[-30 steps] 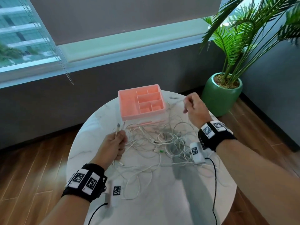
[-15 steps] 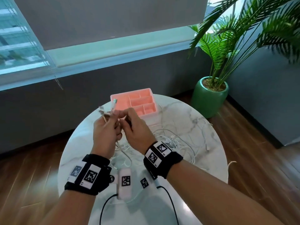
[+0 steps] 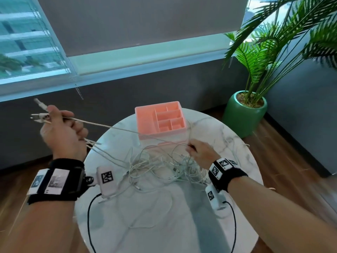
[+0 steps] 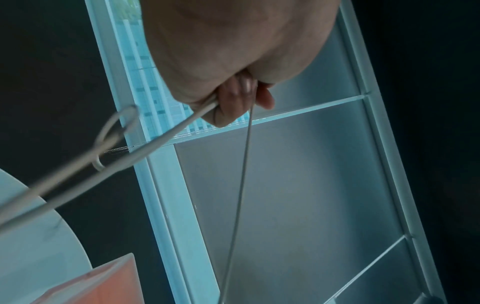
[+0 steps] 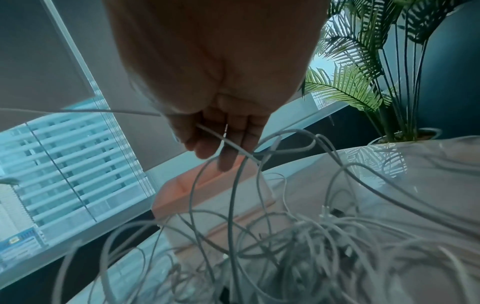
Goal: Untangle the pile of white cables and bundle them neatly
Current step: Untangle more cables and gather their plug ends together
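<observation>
Left hand [image 3: 62, 132] at 9 o'clock clenches cable ends [image 3: 39, 114]; right hand [image 3: 199, 152] pinches taut cable [image 3: 116, 127]. Risk: hard pull tightens tangle [image 3: 164, 167], drags pink box [image 3: 161, 119].

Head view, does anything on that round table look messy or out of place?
Yes: the white cables lie in a knotted pile on the marble table, in front of the pink organizer. The left hand grips several ends off the table's left edge; the right hand holds one strand.
</observation>
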